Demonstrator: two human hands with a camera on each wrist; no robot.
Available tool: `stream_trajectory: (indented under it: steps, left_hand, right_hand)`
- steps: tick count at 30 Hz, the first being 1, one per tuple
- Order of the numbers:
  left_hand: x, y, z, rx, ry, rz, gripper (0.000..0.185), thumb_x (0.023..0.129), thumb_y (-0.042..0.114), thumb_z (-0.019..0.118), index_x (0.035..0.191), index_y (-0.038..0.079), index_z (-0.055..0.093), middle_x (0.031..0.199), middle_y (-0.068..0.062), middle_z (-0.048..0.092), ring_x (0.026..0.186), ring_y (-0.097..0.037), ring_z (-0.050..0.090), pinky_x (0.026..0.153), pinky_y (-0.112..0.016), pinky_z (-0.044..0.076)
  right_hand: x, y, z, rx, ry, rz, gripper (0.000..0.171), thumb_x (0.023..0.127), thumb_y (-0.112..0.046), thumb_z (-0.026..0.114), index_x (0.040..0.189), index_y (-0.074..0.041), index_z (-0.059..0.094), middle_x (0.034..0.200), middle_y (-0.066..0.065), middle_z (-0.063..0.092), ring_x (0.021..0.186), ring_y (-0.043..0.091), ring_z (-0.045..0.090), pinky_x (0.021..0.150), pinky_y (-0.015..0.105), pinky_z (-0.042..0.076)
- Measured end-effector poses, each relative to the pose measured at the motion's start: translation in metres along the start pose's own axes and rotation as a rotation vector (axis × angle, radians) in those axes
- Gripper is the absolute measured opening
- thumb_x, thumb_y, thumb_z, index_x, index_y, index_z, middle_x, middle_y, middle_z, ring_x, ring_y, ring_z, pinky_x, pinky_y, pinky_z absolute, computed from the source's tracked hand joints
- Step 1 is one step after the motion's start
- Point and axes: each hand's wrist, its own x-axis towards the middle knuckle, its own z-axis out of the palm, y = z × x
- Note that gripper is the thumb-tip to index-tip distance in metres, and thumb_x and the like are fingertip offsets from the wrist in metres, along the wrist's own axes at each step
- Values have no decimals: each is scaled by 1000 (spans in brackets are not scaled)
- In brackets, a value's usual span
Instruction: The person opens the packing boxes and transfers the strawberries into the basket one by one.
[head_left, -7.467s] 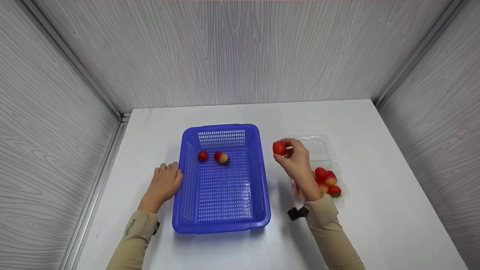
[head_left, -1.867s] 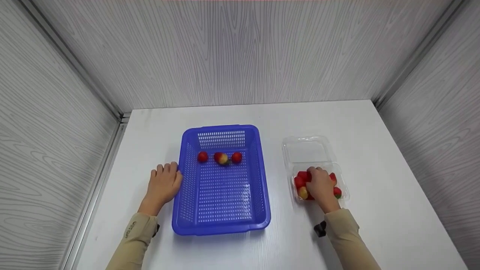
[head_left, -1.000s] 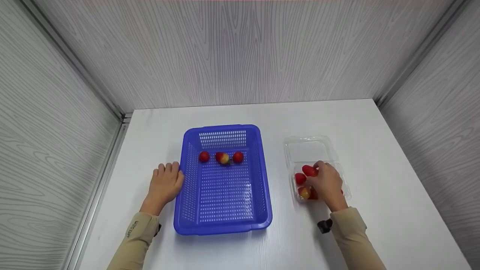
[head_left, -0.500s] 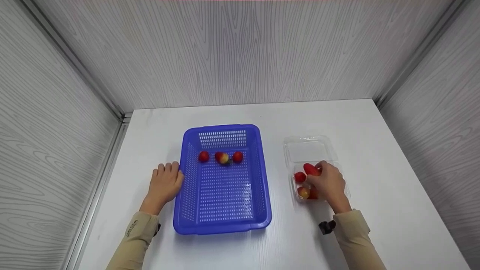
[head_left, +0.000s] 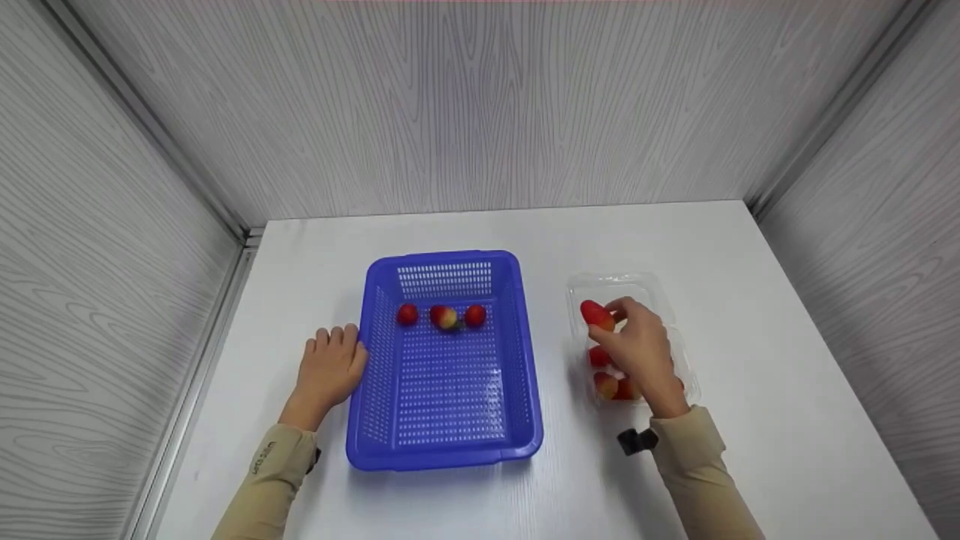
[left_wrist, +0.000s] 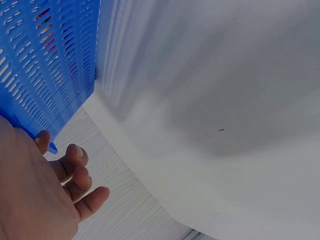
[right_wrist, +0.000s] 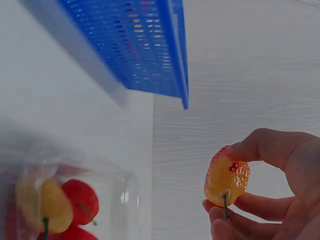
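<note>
Table (head_left: 750, 337) below; strawberry (head_left: 595, 313) seemingly risen.

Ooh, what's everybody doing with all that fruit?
Somebody's right hand is pinching one red-and-yellow fruit in the air by an open clear plastic box. More fruit pieces lie in that box, though the hand hides part of them. The left hand is touching the left edge of a blue basket. Inside the basket, three fruits lie in a row toward the far end.
</note>
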Motion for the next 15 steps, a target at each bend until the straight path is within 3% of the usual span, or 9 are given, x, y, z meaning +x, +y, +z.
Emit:
stream_trajectory:
  steps: [9,15]
  left_hand:
    - [-2,1,-3,-15,-14,-17,22,100,20,38,101,0,47,87,-17,45,82,-38,41,73,-49,32]
    - [-1,2,-2,-19,-3,-14,23,100,20,39,103,-1,47,87,-17,45,82,-38,41,73,-49,33]
  right_hand:
    - [8,-52,24,77,21,-140,36,79,-24,77,108,-4,67,95,11,66,74,24,56,64,33,48]
    - [15,-79,51,116,-37,-162,36,80,-24,77,108,-4,66,95,10,65,76,23,55,64,33,49]
